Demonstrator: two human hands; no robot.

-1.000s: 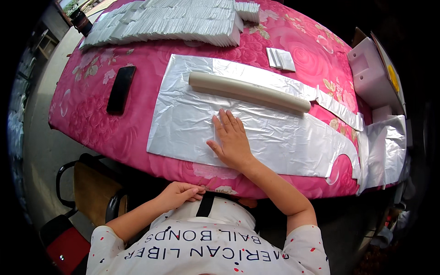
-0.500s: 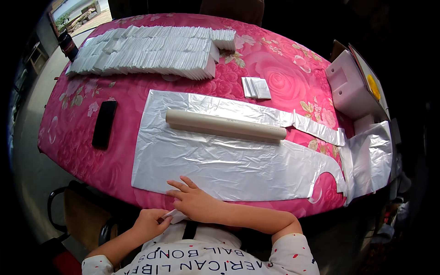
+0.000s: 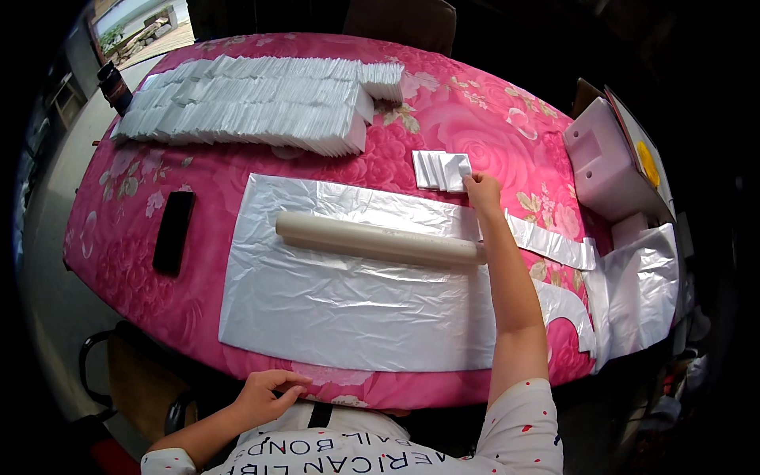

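My right hand (image 3: 483, 191) reaches over the table with its fingers pinched on the right corner of a folded white plastic bag (image 3: 455, 172). That bag lies at the right end of a short overlapping row of folded bags (image 3: 425, 170). My left hand (image 3: 271, 396) hangs at the near table edge, its fingers loosely curled and apart from the thumb, with nothing in it. Between my arms and the row, a large silvery-white plastic bag (image 3: 348, 324) is spread flat with its handles to the right. A beige tube (image 3: 380, 239) rests across it, and my right forearm passes by its right end.
Long packed rows of folded bags (image 3: 245, 103) fill the far left. A black phone (image 3: 173, 233) lies at the left, near a dark bottle (image 3: 115, 87). White foam box (image 3: 606, 154) and more loose plastic bags (image 3: 641, 273) are at the right. A chair (image 3: 138, 372) stands at the lower left.
My right hand has moved from beside my left hand out to the small row, where another folded bag now lies. My left hand has let go of the white piece.
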